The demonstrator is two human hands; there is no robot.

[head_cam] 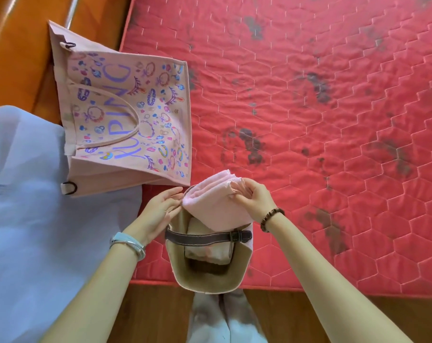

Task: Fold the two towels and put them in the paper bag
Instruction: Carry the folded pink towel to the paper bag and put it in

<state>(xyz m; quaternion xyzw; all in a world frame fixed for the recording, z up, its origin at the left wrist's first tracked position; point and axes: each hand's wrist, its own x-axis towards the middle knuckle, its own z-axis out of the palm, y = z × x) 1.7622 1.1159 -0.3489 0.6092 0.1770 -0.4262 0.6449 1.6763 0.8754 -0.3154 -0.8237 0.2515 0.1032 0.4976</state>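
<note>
Now the right hand (253, 199) pinches the far edge of the folded pink towel (215, 209) with its thumb and fingers. It holds the towel right over the open mouth of the bag (177, 266), with the near end dipping in. I think it is held this way so it stays folded and can slide straight down.

The left hand (160, 206) has its fingers nearly straight. The fingertips touch the bag's rim, next to the towel. That looks like a way to keep the mouth wide and stop the bag from tipping.

The bag stands at the near edge of the red mattress (309, 120), close to the person, so it is easy to reach. A brown strap (205, 235) runs across its mouth, so the towel has to go in on the far side of it. Down inside lies a pale folded thing, likely the other towel (207, 251). So the job looks almost done.

A flat printed bag (125, 115) lies off to the left, beside a blue cloth (24, 194). No hand touches them.
</note>
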